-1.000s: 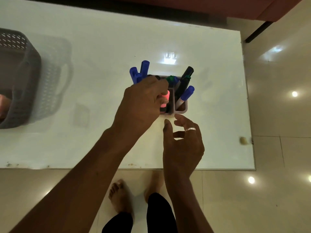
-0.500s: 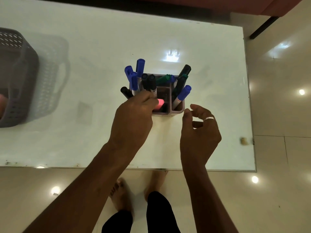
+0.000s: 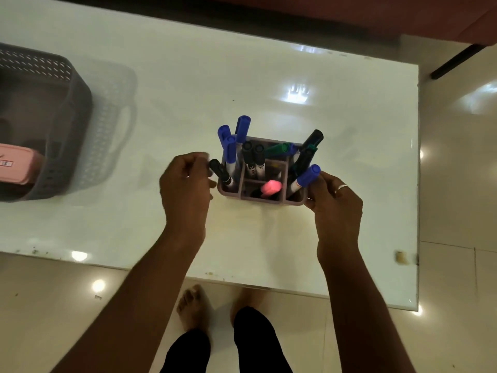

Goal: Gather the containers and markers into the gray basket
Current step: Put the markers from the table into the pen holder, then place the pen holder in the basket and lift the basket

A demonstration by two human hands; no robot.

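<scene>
A divided holder (image 3: 262, 196) stands mid-table, packed with blue, black and green markers (image 3: 243, 127) leaning outward and 1 pink marker (image 3: 271, 187) in its near middle cell. The left hand (image 3: 185, 187) curls loosely at the holder's left wall, beside a black marker (image 3: 219, 169); whether it grips is unclear. The right hand (image 3: 334, 203) grasps the right corner. The basket (image 3: 78, 109), far left, holds a pink box (image 3: 18, 166). Bare table (image 3: 188, 76) lies between them.
</scene>
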